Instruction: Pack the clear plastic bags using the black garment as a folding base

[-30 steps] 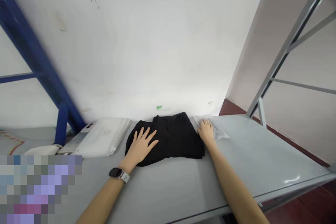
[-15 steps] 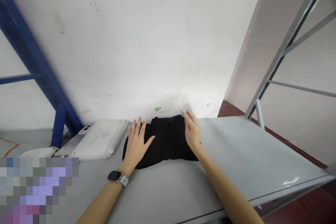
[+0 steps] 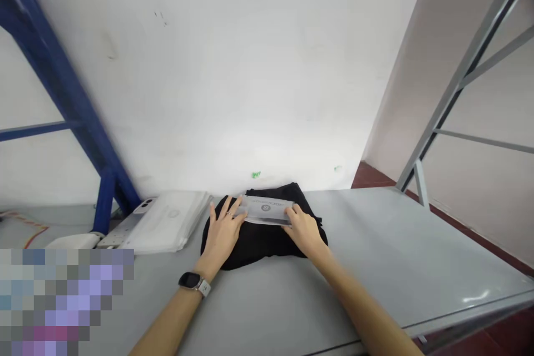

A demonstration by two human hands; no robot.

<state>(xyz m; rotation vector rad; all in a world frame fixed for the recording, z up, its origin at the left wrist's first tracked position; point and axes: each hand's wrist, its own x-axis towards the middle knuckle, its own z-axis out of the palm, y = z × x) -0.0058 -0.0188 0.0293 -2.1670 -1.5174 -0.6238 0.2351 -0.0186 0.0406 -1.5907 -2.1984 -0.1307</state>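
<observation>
A folded black garment (image 3: 267, 242) lies on the grey table against the white wall; I cannot make out its kind. Across its upper part is a pale grey, translucent-looking strip (image 3: 275, 208) printed with a round logo and lettering. My left hand (image 3: 223, 233), with a ring and a wristwatch, has its thumb and index finger on the strip's left end. Its other fingers spread over the black cloth. At the strip's right end, my right hand (image 3: 304, 228) pinches the edge between bent fingers, resting over the garment's right side.
Left of the garment lies a stack of clear-white plastic bags (image 3: 167, 222), with a phone (image 3: 144, 206) behind it. A blue metal frame (image 3: 79, 100) rises at the left, a grey one (image 3: 442, 105) at the right. The table's front edge (image 3: 467, 308) runs along the lower right.
The strip, a blur in my right hand above the garment's upper right, now lies across the garment. My right hand has come down and slightly left; my left fingers have moved onto its left end.
</observation>
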